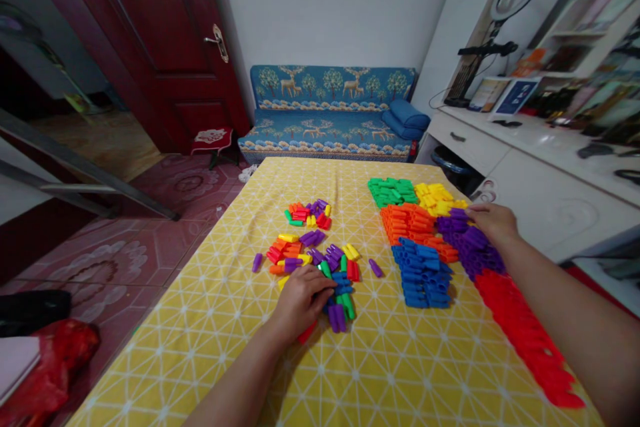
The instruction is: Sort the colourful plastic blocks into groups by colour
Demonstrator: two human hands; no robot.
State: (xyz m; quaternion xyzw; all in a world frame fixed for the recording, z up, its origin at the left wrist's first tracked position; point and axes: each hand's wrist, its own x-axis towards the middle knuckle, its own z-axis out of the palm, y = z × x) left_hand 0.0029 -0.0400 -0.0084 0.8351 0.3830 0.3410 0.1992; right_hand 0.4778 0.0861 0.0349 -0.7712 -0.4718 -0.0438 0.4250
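My left hand (306, 299) rests over a loose mixed heap of bullet-shaped plastic toy blocks, its fingers curled down beside blue blocks (342, 283). Whatever those fingers pinch is hidden. Green blocks (347, 307) and purple blocks (337, 318) lie just right of that hand. My right hand (494, 221) reaches to the far end of the purple block pile (470, 243), close to the yellow pile (436, 198). Its fingers are drawn together, and I cannot make out what is between them.
Sorted piles of green (391, 191), orange (407, 221), blue (423, 273) and red blocks (525, 333) cover the right side of the yellow-clothed table (200, 360). A smaller mixed cluster (309, 213) lies farther back. Beyond stand a blue sofa (320, 123) and white cabinet (550, 193).
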